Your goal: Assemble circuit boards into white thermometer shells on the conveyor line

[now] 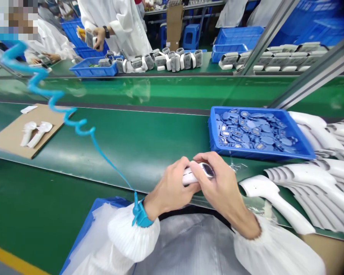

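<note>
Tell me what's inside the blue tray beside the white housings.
The blue tray holds a heap of small blue oval parts, many with gold-coloured centres; the tray's floor is covered by them.

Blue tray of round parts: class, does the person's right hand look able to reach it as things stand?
Probably yes. The right hand sits just below the blue tray, with only green belt and clear film between, though it would likely have to release the white device first.
</note>
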The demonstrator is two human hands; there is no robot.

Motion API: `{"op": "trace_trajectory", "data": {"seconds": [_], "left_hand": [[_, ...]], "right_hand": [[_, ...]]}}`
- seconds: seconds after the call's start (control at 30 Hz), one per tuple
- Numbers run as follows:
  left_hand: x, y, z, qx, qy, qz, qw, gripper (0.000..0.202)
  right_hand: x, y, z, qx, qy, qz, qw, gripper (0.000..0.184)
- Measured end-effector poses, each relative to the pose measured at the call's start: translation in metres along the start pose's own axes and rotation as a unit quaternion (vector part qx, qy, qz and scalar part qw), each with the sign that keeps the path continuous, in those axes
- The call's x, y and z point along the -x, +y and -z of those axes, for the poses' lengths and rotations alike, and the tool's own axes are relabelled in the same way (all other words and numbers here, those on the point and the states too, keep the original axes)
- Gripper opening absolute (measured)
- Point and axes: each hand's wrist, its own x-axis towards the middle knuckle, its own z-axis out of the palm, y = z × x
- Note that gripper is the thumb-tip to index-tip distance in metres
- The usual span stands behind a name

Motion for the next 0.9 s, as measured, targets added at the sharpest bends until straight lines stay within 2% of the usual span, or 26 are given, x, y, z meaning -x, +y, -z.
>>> {"op": "trace_trajectory", "data": {"seconds": [0.1, 0.2, 0.27, 0.37, 0.47, 0.57, 0.67, 0.8, 0.9], "left_hand": [[-0.004, -0.001, 0.002, -0.023, -0.046, 0.009, 0.999, 0.017], [-0.004, -0.005, 0.0, -0.05, -0.084, 0.0, 0.995, 0.006], [-0.004, -0.009, -0.002, -0.097, -0.072, -0.011, 0.993, 0.011], [-0.004, -0.016, -0.004, -0.188, -0.041, -0.004, 0.981, 0.027], [-0.005, -0.018, -0.003, -0.216, -0.041, 0.017, 0.975, 0.027], [-0.005, -0.018, -0.003, -0.157, -0.053, 0.01, 0.986, 0.023], [-0.005, -0.018, -0.006, -0.166, -0.045, -0.003, 0.985, 0.029], [-0.009, -0.017, -0.004, -0.213, -0.025, 0.014, 0.977, 0.03], [-0.01, -0.014, 0.0, -0.12, -0.021, 0.033, 0.992, 0.024]], "right_hand": [[-0.013, -0.012, -0.017, 0.009, 0.059, 0.057, 0.997, 0.043], [-0.02, -0.015, -0.024, 0.055, 0.046, 0.113, 0.991, 0.051], [-0.024, -0.014, -0.028, 0.097, 0.048, 0.158, 0.982, 0.051], [-0.028, -0.01, -0.035, 0.104, 0.097, 0.218, 0.965, 0.051], [-0.031, -0.011, -0.036, 0.074, 0.103, 0.203, 0.971, 0.05], [-0.031, -0.015, -0.031, 0.088, 0.059, 0.167, 0.98, 0.05], [-0.033, -0.019, -0.031, 0.116, 0.033, 0.188, 0.975, 0.052], [-0.039, -0.016, -0.037, 0.093, 0.089, 0.225, 0.966, 0.053], [-0.039, -0.013, -0.033, 0.068, 0.129, 0.17, 0.974, 0.054]]}}
